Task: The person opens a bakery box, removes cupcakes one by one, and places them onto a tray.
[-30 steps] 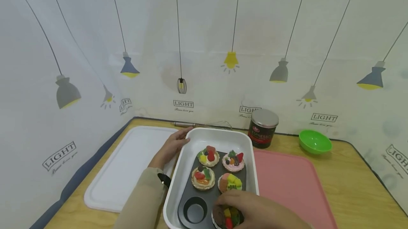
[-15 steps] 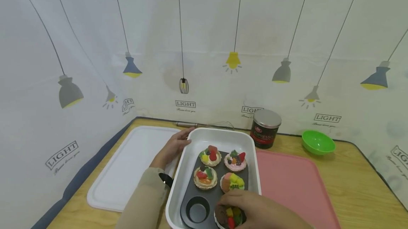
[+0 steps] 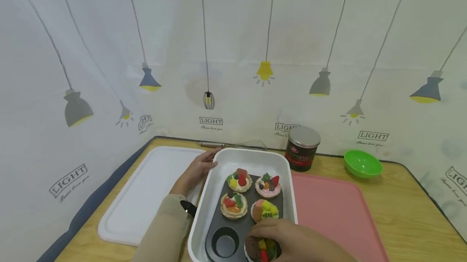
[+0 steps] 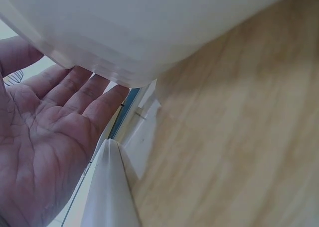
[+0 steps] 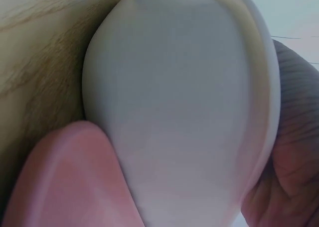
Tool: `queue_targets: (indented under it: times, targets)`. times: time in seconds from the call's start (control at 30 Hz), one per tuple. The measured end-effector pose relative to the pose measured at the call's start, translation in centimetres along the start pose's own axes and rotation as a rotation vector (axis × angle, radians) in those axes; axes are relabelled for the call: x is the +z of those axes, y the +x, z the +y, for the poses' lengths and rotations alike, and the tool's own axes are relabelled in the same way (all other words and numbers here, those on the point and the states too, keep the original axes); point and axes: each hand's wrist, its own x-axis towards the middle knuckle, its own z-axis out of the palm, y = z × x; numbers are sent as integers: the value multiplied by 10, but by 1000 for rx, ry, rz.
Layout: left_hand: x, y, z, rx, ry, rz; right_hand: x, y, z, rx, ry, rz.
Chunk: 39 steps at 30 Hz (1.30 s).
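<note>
In the head view a deep white baking dish point(image 3: 251, 159) holds a dark grey muffin tin point(image 3: 249, 197). Several fruit tarts point(image 3: 233, 206) sit in the tin's cups, and the near-left cup point(image 3: 225, 241) is empty. My left hand point(image 3: 193, 175) holds the dish at its far-left corner, thumb on the rim; from below, the left wrist view shows its fingers along the outer wall. With my right hand point(image 3: 288, 237) I grip a chocolate tart point(image 3: 255, 247) topped with fruit at the near-right cup. The right wrist view shows that hand partly hidden behind the dish wall.
A white board point(image 3: 146, 197) lies left of the dish and a pink board point(image 3: 332, 209) on its right. Behind are a whisk point(image 3: 213, 144), an espresso tin point(image 3: 302, 148) and a green bowl point(image 3: 363, 164). Lamp-printed cloth encloses the wooden table point(image 3: 416, 213).
</note>
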Motion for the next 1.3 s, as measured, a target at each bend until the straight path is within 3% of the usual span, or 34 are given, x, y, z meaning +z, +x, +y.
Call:
queue_targets:
  times: [0.23, 0.4, 0.77, 1.03, 1.17, 1.3]
  targets:
    - [-1, -1, -1, 4, -18, -5, 1, 1, 1, -7, -10, -6]
    - [-1, 0, -2, 3, -19, 0, 3, -1, 4, -27, -14, 50]
    - [0, 1, 0, -19, -12, 5, -1, -3, 5, -9, 62, 75]
    - [-1, 2, -1, -27, -20, -1, -13, -8, 8, -56, 41, 193]
    - [-1, 2, -2, -36, -29, -4, -24, -10, 9, -102, -41, 287]
    - [0, 2, -1, -31, -19, 0, -36, -16, 12, -52, -104, 382]
